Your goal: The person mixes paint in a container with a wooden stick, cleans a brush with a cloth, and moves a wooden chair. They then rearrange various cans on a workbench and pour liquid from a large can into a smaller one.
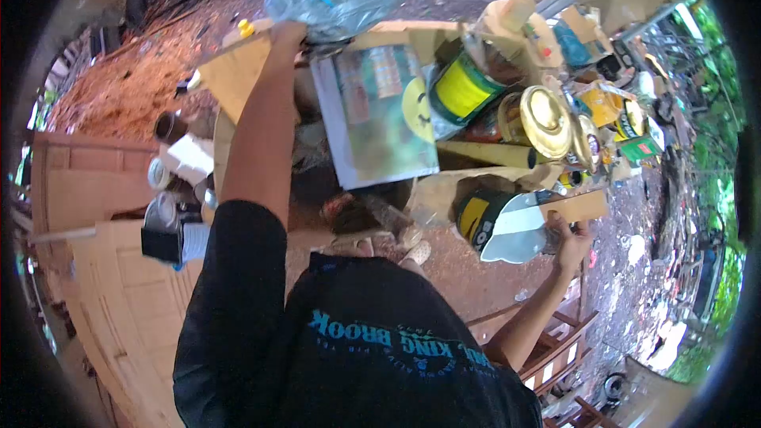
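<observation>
My left hand (pixel 290 33) is stretched out to the far side and closed at the edge of a clear plastic bag (pixel 337 1) with something blue in it; the bag hides part of the fingers. On the right, my right hand (pixel 571 242) grips a flat tan strip (pixel 583 206), which looks like wood or cardboard. That strip lies over the rim of a tilted dark can (pixel 476 218) with a yellow label and a pale grey inside. Between my arms lies a printed sheet (pixel 376 123) with a yellow smiley face.
A green and yellow can (pixel 464 89) and a gold-coloured tin (pixel 545 120) stand right of the sheet. A wooden board (pixel 235 71) lies by my left forearm. Wooden panels (pixel 135 293) lean at lower left. Several more containers crowd the right side.
</observation>
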The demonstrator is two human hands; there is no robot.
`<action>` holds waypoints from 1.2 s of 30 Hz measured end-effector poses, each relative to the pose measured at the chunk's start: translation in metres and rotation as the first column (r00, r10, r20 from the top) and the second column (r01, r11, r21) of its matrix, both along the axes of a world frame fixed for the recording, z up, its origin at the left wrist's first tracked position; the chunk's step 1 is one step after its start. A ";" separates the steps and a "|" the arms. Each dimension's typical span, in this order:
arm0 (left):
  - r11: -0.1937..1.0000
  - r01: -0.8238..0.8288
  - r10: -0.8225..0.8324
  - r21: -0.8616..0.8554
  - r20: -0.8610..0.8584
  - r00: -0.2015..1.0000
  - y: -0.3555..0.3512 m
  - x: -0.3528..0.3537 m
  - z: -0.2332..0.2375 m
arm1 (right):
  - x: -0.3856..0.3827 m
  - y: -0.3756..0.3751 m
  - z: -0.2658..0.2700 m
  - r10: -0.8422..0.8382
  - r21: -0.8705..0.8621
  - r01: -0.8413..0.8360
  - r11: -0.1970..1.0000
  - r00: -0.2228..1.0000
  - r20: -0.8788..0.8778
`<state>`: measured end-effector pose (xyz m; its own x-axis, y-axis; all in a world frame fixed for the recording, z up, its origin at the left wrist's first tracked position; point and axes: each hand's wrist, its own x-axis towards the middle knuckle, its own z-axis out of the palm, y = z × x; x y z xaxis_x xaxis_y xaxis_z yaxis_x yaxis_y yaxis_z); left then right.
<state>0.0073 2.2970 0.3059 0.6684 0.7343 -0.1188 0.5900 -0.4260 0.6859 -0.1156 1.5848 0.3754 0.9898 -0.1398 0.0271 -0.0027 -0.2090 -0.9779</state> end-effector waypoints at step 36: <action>0.743 -0.637 0.669 0.205 -0.189 0.719 -0.152 -0.493 -0.049 | 0.024 -0.002 -0.029 -0.001 0.206 0.066 0.976 0.953 -0.303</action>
<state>-0.4860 2.1448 0.2566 -0.0201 0.9958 -0.0897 0.8860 0.0593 0.4598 -0.0912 1.5832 0.3460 0.9420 -0.1430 -0.3036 -0.3057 0.0080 -0.9521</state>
